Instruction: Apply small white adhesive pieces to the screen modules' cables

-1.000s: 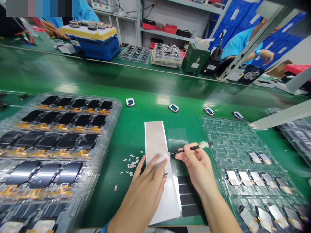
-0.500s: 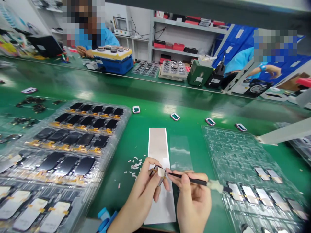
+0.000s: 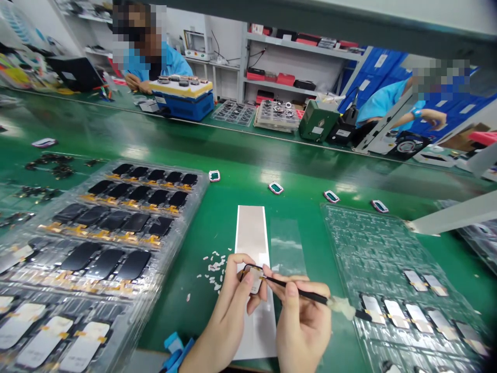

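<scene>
Green tabletop (image 3: 176, 305): spreads beneath everything near the person and shines under the light toward its far part.
Left tray (image 3: 177, 228): clear plastic, cut off by the lower left of the view; it carries rows of dark, glossy pieces with orange ribbons, and toward the front several lie with their pale backs up.
Right tray (image 3: 359, 243): clear plastic too; pale-backed pieces sit in its nearer rows, two in one row and five in the next.
Long sheet (image 3: 251, 230): lies flat between the trays, beige with white edges, partly hidden by the hands.
Left hand (image 3: 229, 313): its fingers pinch the small piece, the thumb resting on the pale back; something blue circles the wrist.
Right hand (image 3: 303, 329): its fingers close around the slim tool, thumb on top.
Clear film (image 3: 287, 243): flat, just right of the sheet.
Slim tool (image 3: 316, 297): black, with a pale wrap toward its rear; it slants down to the right, its tip at the right edge of the piece. Whether the tip touches cannot be told.
Small piece (image 3: 255, 283): dark-rimmed and pale-backed, held above the sheet.
Rounded frames (image 3: 276, 188): four stand apart in a loose row beyond the sheet and right tray.
Pale scraps (image 3: 215, 268): scattered left of the sheet, near the left hand.
</scene>
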The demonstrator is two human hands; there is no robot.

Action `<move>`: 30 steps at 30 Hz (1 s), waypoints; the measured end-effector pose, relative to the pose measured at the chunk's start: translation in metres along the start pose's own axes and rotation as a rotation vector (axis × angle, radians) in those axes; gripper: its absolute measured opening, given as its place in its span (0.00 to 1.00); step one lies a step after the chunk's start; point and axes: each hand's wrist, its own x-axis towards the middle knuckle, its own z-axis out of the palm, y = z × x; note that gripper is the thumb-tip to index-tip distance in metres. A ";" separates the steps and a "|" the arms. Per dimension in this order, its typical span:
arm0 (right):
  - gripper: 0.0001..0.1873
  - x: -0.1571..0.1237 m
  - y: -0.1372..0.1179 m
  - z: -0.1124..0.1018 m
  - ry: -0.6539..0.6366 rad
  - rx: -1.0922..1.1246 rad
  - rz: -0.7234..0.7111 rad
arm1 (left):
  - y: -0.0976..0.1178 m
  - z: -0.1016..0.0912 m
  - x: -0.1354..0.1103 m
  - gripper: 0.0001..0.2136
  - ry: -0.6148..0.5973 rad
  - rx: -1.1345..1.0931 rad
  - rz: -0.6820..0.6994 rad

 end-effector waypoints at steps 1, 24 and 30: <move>0.03 0.000 0.000 0.000 0.005 0.003 0.002 | 0.000 0.000 0.000 0.15 -0.002 0.001 0.001; 0.05 0.003 0.003 -0.003 -0.027 -0.014 -0.077 | -0.009 -0.006 0.000 0.12 0.054 0.122 0.118; 0.04 0.008 0.003 0.001 0.156 0.072 -0.172 | -0.003 -0.005 -0.001 0.19 0.100 0.173 0.132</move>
